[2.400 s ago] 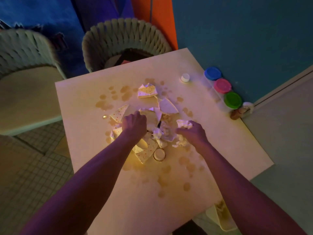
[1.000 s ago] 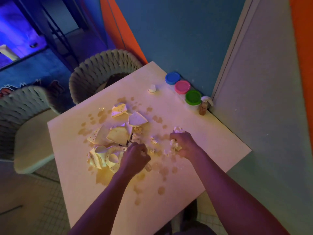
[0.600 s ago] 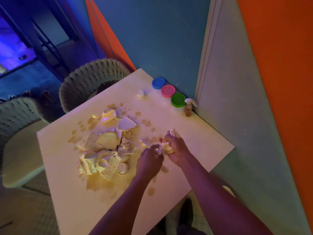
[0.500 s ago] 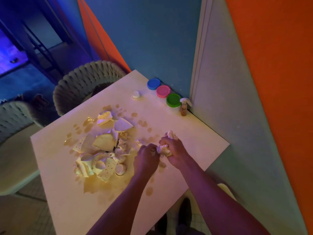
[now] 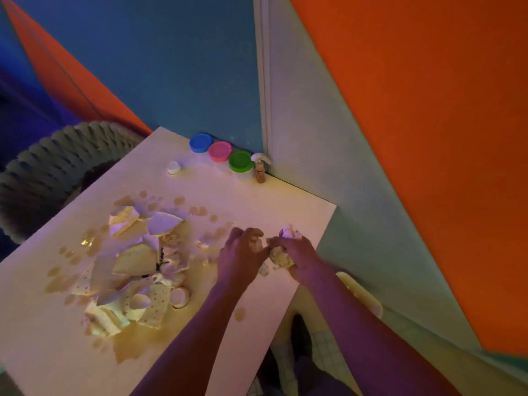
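Note:
A heap of broken dotted crockery shards (image 5: 134, 261) lies in a brown spill on the white table (image 5: 71, 352). My right hand (image 5: 297, 257) grips a bunch of small pale fragments (image 5: 281, 257) near the table's right edge. My left hand (image 5: 243, 254) sits just left of it, fingers curled, its fingertips meeting the fragments in my right hand. Whether the left fingers pinch a piece is hidden. A few small bits (image 5: 201, 244) lie between the heap and my hands.
Three tubs with blue (image 5: 201, 142), pink (image 5: 220, 151) and green (image 5: 241, 162) lids and a small spray bottle (image 5: 259, 171) stand by the wall corner. A white cap (image 5: 173, 167) lies nearby. A woven chair (image 5: 51, 170) stands behind the table. A pale bin (image 5: 360, 295) is below the right edge.
The view has swung right. My left hand left the shard heap and came across to my right hand, which has gathered more small fragments near the table's right edge.

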The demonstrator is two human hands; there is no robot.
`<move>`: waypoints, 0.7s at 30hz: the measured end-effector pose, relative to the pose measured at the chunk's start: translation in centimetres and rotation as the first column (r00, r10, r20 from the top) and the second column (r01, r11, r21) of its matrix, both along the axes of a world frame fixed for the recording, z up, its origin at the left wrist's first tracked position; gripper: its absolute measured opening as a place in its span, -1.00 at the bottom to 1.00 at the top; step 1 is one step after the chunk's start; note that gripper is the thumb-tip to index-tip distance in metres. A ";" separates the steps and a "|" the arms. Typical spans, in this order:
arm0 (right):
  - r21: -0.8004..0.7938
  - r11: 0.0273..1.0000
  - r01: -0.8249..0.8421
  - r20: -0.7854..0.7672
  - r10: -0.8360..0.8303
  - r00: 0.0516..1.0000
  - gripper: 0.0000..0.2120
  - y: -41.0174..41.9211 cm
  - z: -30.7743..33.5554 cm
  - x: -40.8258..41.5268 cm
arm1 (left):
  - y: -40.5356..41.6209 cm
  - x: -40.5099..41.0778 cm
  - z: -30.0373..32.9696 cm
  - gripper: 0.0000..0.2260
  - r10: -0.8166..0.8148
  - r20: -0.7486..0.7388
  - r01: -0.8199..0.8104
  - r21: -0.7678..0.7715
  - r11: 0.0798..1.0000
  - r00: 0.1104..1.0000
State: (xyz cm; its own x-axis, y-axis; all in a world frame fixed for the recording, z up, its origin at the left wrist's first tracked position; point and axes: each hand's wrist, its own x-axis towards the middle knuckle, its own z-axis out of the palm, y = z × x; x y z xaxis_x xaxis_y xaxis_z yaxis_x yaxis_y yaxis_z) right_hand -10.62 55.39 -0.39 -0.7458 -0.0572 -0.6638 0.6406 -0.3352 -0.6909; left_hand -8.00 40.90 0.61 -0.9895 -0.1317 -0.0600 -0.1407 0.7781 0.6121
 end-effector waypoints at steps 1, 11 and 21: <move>0.032 0.999 0.034 0.011 -0.035 0.999 -0.75 0.8 -0.2 0.6 | 0.5 0.1 -0.1 -0.67 -0.037 0.011 0.036 0.016 0.999 0.999; 0.254 0.895 0.367 0.084 -0.399 0.913 -0.84 9.4 -1.1 7.7 | 7.2 2.0 -1.3 -0.72 -0.312 -0.068 0.316 0.075 0.946 0.948; 0.317 0.819 0.478 0.203 -0.551 0.809 -0.78 19.1 -4.1 17.3 | 16.0 6.3 -4.1 -0.75 -0.553 0.068 0.547 0.083 0.833 0.831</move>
